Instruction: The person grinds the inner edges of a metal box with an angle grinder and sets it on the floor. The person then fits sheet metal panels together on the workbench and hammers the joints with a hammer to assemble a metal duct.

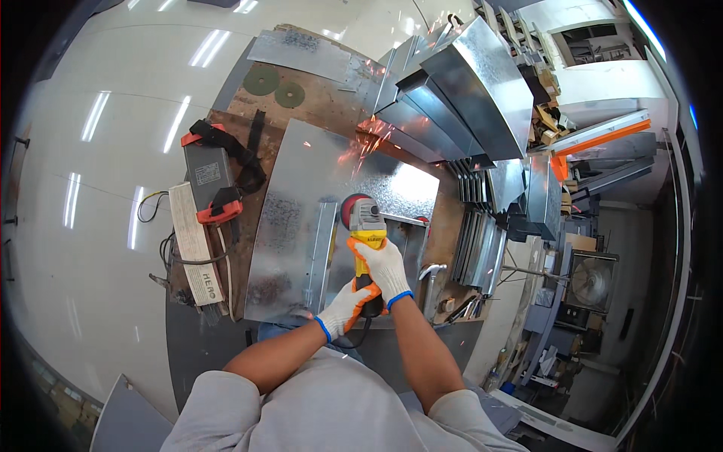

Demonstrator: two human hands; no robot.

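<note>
A small white rectangular label (208,174) sits on the grey box (211,177) at nine o'clock. A long white printed board (194,252) lies just below it.

One camera only, worn on the person's head, looking steeply down over the chest and forearms, which enter from six o'clock; the workbench (316,98) runs away toward twelve; the hands sit close, just below centre; the fisheye bends the floor (98,188) round at nine and crowds the shelving (572,248) in at three; dark rim at the edges; no second view shares the scene.
</note>
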